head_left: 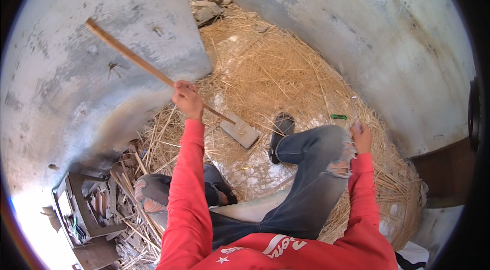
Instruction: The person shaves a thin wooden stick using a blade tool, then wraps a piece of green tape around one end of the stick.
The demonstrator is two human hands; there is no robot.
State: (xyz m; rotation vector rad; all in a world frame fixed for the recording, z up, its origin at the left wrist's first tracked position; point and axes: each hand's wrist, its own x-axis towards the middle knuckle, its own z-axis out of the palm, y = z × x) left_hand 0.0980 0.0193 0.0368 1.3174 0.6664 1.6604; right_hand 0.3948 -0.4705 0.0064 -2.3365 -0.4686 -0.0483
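My left hand (188, 99) is wrapped around a long brown wooden stick (133, 59), which slants from the upper left down to the right. The stick's thin lower end meets, or hangs just over, a flat grey block (242, 131) on the straw-covered floor. By my right knee, my right hand (362, 138) is closed on a thin tool (356, 109) with a pale handle and a slim shaft pointing away from me. Its exact kind is too small to make out. Left of that tool, a small green object (338, 116) lies on the straw.
Straw (270, 65) and wood shavings cover the floor between worn grey walls (357, 25). Broken blocks (206, 8) are piled at the far end. A wooden frame (97, 229) and loose sticks lie at the lower left. My legs (306, 173) are spread, with a dark shoe (282, 134) near the block.
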